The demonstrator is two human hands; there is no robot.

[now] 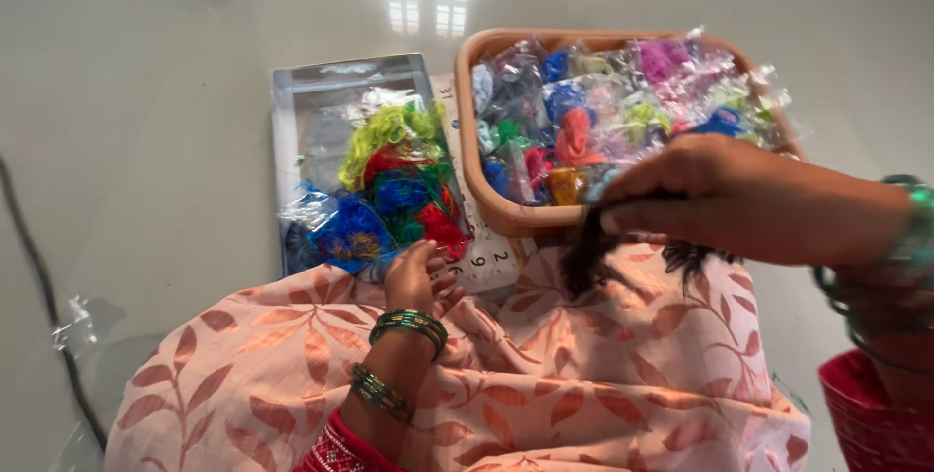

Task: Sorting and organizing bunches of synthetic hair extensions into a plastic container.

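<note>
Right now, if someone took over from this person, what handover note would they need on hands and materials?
Right hand: pinching a dark tuft of fibre above the lap cloth.
Left hand: resting at the edge of the loose coloured thread pile on the flat grey tray, holding nothing visible.
Peach basket: full of bagged coloured threads.
Done: tuft picked up. Left: cannot tell from this view.

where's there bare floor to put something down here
Bare floor lies left of the grey tray and beyond the peach basket. Both containers are crowded with coloured thread bundles; the patterned cloth covers the near side.
</note>
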